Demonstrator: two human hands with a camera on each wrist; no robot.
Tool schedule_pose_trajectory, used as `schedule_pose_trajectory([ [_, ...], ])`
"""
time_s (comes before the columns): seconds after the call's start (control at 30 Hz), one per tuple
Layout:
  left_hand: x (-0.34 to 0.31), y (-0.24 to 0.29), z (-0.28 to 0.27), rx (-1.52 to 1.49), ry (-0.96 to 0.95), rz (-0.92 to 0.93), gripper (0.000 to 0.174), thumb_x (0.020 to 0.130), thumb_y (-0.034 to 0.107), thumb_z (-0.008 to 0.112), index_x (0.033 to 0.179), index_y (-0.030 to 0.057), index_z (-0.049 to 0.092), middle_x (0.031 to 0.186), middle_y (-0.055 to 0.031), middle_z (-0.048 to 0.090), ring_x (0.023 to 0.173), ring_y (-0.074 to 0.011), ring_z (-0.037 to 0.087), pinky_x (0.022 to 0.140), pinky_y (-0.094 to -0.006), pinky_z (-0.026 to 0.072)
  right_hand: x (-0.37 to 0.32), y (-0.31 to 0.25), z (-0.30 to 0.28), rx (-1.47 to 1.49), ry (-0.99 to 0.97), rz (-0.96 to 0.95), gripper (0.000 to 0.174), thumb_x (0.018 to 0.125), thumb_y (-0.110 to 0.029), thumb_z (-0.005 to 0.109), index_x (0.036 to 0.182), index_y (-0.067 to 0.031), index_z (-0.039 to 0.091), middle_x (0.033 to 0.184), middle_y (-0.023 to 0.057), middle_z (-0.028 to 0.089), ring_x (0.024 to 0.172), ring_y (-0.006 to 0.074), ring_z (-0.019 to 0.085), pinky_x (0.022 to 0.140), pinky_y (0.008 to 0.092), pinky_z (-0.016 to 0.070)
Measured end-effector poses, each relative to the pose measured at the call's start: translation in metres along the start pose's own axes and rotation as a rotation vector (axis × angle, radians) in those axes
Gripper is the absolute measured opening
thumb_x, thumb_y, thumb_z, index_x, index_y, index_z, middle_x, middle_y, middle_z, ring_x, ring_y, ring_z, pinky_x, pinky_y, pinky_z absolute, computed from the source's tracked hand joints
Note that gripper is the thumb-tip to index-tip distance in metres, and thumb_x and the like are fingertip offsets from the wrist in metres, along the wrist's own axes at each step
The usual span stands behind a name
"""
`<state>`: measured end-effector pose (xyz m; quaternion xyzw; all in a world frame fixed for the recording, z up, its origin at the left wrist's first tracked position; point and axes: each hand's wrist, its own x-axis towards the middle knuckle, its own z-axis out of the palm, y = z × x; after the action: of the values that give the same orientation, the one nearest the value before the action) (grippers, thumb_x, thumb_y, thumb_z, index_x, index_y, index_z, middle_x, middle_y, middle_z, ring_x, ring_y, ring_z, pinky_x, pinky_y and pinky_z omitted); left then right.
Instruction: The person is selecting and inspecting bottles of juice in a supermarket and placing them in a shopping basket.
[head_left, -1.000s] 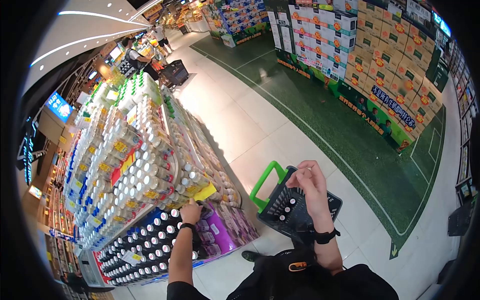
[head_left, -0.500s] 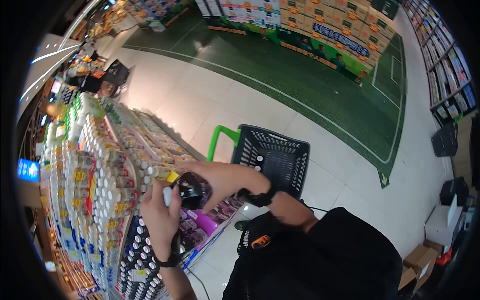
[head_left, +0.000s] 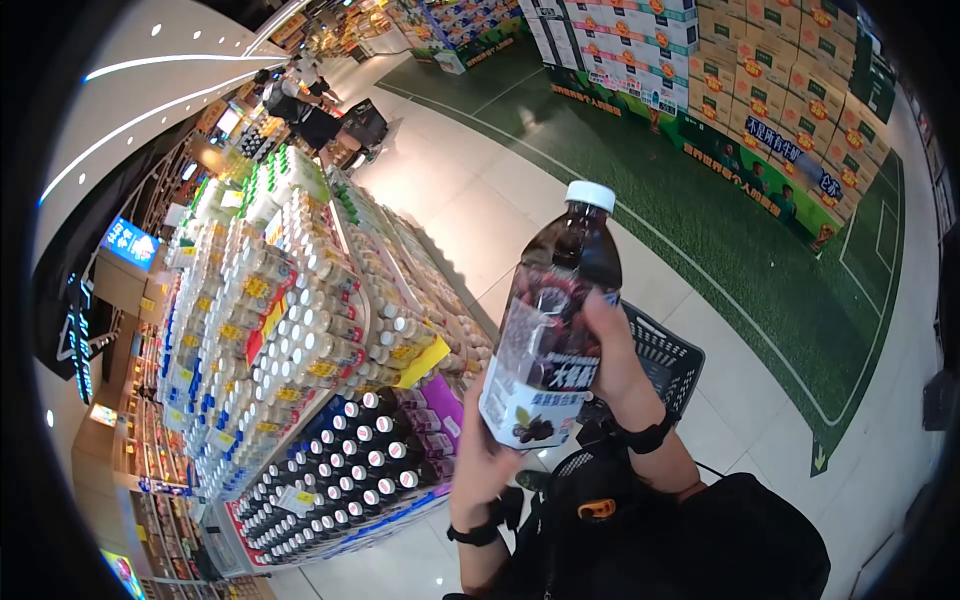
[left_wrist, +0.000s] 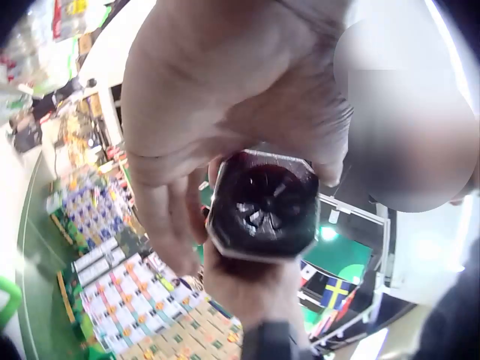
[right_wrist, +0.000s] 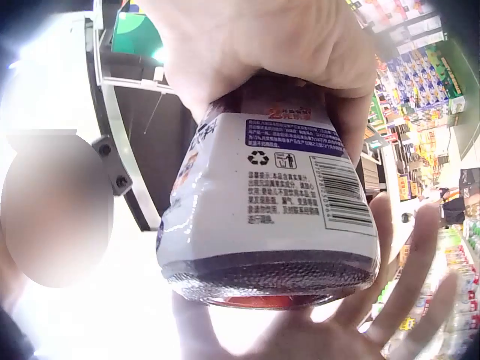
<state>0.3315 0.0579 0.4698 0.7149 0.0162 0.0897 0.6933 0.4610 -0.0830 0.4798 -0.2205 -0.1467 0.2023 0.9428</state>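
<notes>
A dark juice bottle (head_left: pixel 540 335) with a white cap, its label printed with dark berries, stands slightly tilted in front of my chest in the head view. My right hand (head_left: pixel 622 370) grips its side, the thumb lying across the front. Low at the bottle's base is my left hand (head_left: pixel 478 475). In the right wrist view the left hand's fingers (right_wrist: pixel 420 259) spread out straight below the base, and the bottle's back label (right_wrist: pixel 277 187) with a barcode faces the camera. The left wrist view looks at the dark bottle base (left_wrist: pixel 264 206).
On the left rises a display of stacked bottles (head_left: pixel 310 340), with rows of dark bottles (head_left: pixel 350 450) low in front. A black shopping basket (head_left: pixel 670 365) stands behind my right hand, partly hidden. Boxes (head_left: pixel 770 90) are piled on green flooring. A person (head_left: pixel 300 110) stands farther back.
My left hand was at the display and my right hand was raised without anything. Both hands then met on the bottle beside the display; now it is upright before me in my right hand.
</notes>
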Motion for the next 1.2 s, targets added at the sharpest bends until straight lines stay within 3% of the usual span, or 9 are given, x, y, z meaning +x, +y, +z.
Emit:
schedule_pose_trajectory([
  [0.1,-0.014,-0.003,0.021,-0.171,0.046,0.075,0.144,0.04,0.039,0.095,0.147,0.0018,0.006,0.146,-0.0146,0.027,0.133,-0.0265,0.035,0.107,-0.0413,0.0337,0.0,0.0,-0.001,-0.007,-0.01,0.059,0.058,0.094,-0.045,0.048,0.126,0.0026,0.047,0.112,0.0147,0.063,0.098,0.0217,0.064,0.088,0.0354,0.0521],
  [0.2,-0.019,-0.014,0.015,-0.015,0.099,0.201,0.135,0.044,0.034,0.095,0.145,0.0011,0.012,0.142,-0.0147,0.032,0.128,-0.0266,0.041,0.105,-0.0409,0.0365,-0.01,-0.001,0.011,-0.291,-0.047,0.036,0.072,0.092,-0.057,0.044,0.131,0.0037,0.043,0.121,0.0177,0.059,0.106,0.025,0.061,0.093,0.0383,0.0496],
  [0.27,-0.032,-0.021,0.007,-0.062,0.147,0.193,0.136,0.04,0.04,0.095,0.143,0.0007,0.015,0.14,-0.0158,0.034,0.127,-0.0272,0.042,0.105,-0.0425,0.0363,-0.015,0.003,0.011,-0.216,-0.221,0.071,0.086,0.089,-0.056,0.054,0.146,-0.001,0.018,0.139,0.0145,0.041,0.127,0.0212,0.043,0.105,0.0364,0.0358],
  [0.37,-0.051,-0.028,0.005,-0.247,0.239,0.059,0.135,0.041,0.043,0.093,0.143,0.0017,0.015,0.14,-0.0152,0.034,0.127,-0.027,0.042,0.105,-0.0425,0.0363,-0.009,0.006,0.021,-0.141,-0.42,0.146,0.123,0.071,-0.065,0.068,0.149,-0.0099,-0.01,0.152,0.0144,0.016,0.139,0.0251,0.026,0.112,0.0418,0.0244],
  [0.53,-0.06,-0.019,0.012,-0.353,0.284,0.009,0.133,0.043,0.048,0.091,0.143,0.0032,0.016,0.14,-0.0144,0.034,0.127,-0.0267,0.042,0.105,-0.0425,0.0365,-0.008,0.023,0.008,0.006,-0.477,0.222,0.146,0.057,-0.048,0.088,0.147,-0.0142,-0.021,0.155,0.0139,0.006,0.142,0.0256,0.018,0.113,0.0413,0.0199],
  [0.67,-0.044,-0.013,0.017,-0.351,0.244,0.05,0.132,0.045,0.052,0.089,0.144,0.0045,0.016,0.141,-0.0137,0.034,0.127,-0.0264,0.041,0.105,-0.0425,0.0366,-0.011,0.015,0.001,0.102,-0.47,0.333,0.15,0.053,-0.026,0.093,0.146,-0.0159,-0.024,0.155,0.0141,0.01,0.14,0.0249,0.023,0.112,0.0403,0.0225],
  [1.1,-0.039,-0.008,0.033,-0.315,0.182,0.09,0.128,0.051,0.064,0.083,0.144,0.0081,0.017,0.142,-0.0117,0.033,0.128,-0.0256,0.04,0.104,-0.0426,0.0369,-0.022,0.001,-0.006,0.081,-0.415,0.301,0.146,0.054,-0.022,0.092,0.148,-0.0147,-0.02,0.151,0.0126,0.017,0.137,0.0237,0.026,0.111,0.0395,0.025],
  [1.13,-0.039,-0.01,0.033,-0.311,0.177,0.091,0.128,0.051,0.064,0.083,0.145,0.008,0.016,0.142,-0.0119,0.033,0.128,-0.0257,0.04,0.104,-0.0427,0.0369,-0.025,0.002,-0.006,0.118,-0.358,0.242,0.128,0.054,-0.021,0.093,0.144,-0.0055,0.004,0.143,0.0143,0.033,0.13,0.0228,0.038,0.107,0.0389,0.0318],
  [1.2,-0.04,-0.012,0.034,-0.3,0.153,0.091,0.129,0.051,0.063,0.084,0.145,0.0073,0.015,0.143,-0.0126,0.032,0.128,-0.0259,0.039,0.104,-0.0431,0.0368,-0.027,0.003,-0.006,0.156,-0.301,0.18,0.113,0.053,-0.02,0.093,0.141,0.0036,0.027,0.136,0.0159,0.048,0.122,0.0218,0.049,0.103,0.0383,0.0385],
])
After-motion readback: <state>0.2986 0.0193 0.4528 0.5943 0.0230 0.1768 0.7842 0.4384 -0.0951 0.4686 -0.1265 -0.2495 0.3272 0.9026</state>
